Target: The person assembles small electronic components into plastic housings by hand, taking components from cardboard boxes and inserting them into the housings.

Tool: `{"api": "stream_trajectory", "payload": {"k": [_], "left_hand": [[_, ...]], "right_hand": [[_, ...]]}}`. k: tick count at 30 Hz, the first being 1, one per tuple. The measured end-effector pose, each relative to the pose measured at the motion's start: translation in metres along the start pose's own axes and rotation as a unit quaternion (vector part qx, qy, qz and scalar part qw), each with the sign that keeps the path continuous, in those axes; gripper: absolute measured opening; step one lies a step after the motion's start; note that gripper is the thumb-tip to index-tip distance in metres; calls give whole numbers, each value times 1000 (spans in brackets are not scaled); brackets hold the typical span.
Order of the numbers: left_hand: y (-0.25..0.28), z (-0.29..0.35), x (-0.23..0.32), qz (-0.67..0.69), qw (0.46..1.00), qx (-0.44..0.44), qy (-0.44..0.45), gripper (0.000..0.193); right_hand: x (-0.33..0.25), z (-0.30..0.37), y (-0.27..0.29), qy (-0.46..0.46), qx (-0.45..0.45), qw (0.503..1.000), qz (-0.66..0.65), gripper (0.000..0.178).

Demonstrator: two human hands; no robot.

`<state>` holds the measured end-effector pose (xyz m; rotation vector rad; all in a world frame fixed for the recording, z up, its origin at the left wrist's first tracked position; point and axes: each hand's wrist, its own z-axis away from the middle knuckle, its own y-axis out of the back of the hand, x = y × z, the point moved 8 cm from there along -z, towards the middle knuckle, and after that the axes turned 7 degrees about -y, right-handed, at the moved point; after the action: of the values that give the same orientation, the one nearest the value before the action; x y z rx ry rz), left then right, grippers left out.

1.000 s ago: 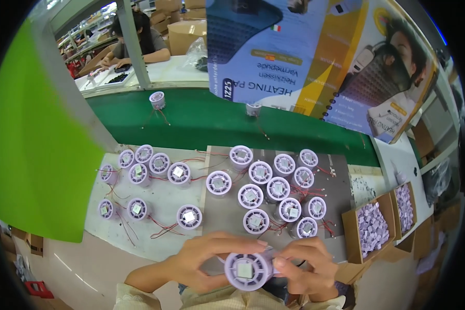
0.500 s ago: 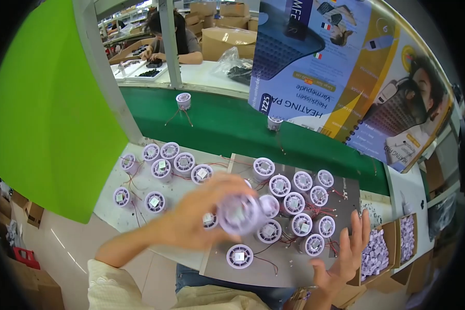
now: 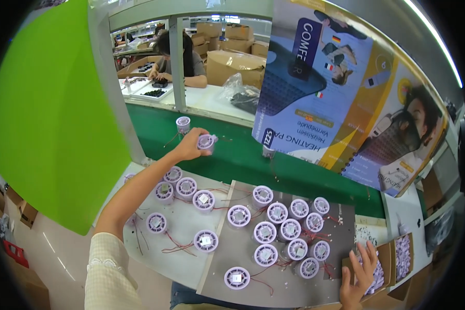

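Note:
My left hand [image 3: 190, 146] is closed round a lavender cylindrical unit [image 3: 206, 144] and holds it over the green belt [image 3: 232, 160]. Its top is a slotted ring. A similar unit [image 3: 183, 124] with thin wires stands on the belt just beyond the hand. My right hand [image 3: 360, 275] is open and empty, fingers spread, at the right edge of the grey board [image 3: 225, 258]. Several like units stand on that board, among them one unit [image 3: 236, 278] at its near edge with a white square on top. Red wires trail from many of them.
More units, including one unit [image 3: 156, 222], stand on the pale tabletop [image 3: 186, 268] at left. Cardboard boxes [image 3: 392, 258] of small lavender pieces sit at right. A printed carton sheet [image 3: 341, 93] hangs over the belt. A green panel [image 3: 51, 119] rises at left. Another person [image 3: 181, 62] works beyond the frame.
My left hand has carried the lavender unit away from me and leftward, from above the board to over the belt. My right hand has shifted slightly right and nearer. The view has tilted up.

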<state>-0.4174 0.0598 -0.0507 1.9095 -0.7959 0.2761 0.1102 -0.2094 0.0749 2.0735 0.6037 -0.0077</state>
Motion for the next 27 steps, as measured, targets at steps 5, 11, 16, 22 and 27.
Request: {"api": "stream_trajectory", "payload": {"k": [5, 11, 16, 22, 27], "left_hand": [[-26, -5, -31, -44, 995, -85, -12, 75], [58, -43, -60, -331, 932, -148, -29, 70], [62, -32, -131, -555, 805, -189, -93, 80], [45, -43, -162, -406, 894, -187, 7, 53], [91, -55, -97, -378, 916, -83, 110, 50]], "right_hand": [[16, 4, 8, 5, 4, 999, 41, 32], [63, 20, 18, -52, 17, 995, 86, 34], [139, 50, 20, -185, -15, 975, 124, 36], [227, 102, 7, -342, -30, 939, 23, 31], [190, 79, 5, -204, 6, 970, 135, 35]]}}
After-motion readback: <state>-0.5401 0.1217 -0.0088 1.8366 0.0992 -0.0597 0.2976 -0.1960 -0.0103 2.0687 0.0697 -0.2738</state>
